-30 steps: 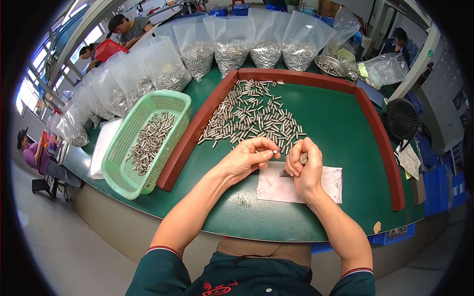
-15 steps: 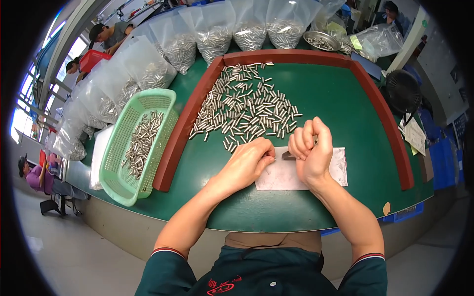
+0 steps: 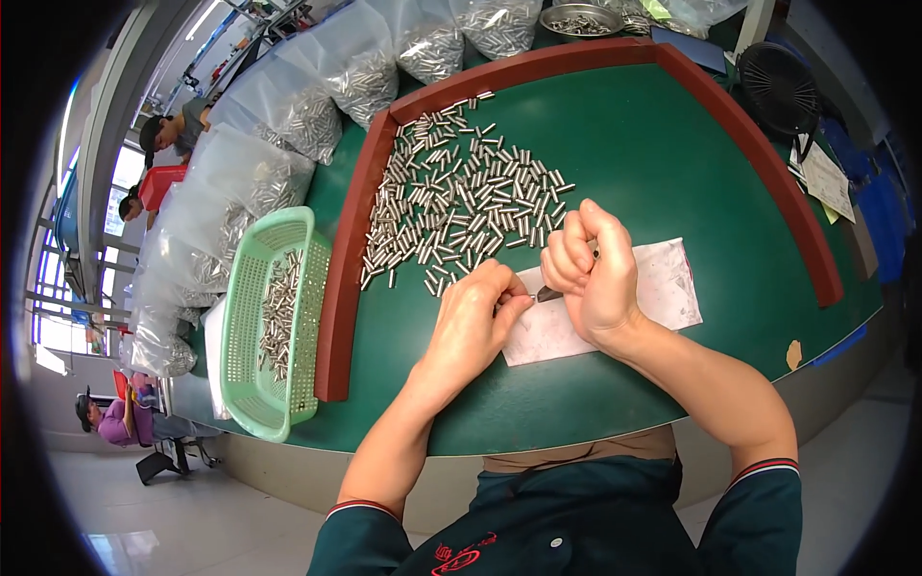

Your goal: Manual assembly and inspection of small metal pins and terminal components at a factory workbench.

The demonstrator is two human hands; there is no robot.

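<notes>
Smooth green table (image 3: 615, 144) w/ pale cloth (image 3: 665, 278): my L hand (image 3: 477, 312) pinches shiny metal pin (image 3: 531, 299), R hand (image 3: 597, 274) curls round dark flat tool (image 3: 548, 294).

Shiny metal pins (image 3: 499, 184); smooth plastic basket (image 3: 312, 278); glossy tabletop (image 3: 624, 144).

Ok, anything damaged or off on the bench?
A ragged tan patch near the front-right edge of the green tabletop: it breaks the even green, possibly chipped surface, though I can't rule out something stuck on. The pale sheet has dark smudges at its right end.
</notes>
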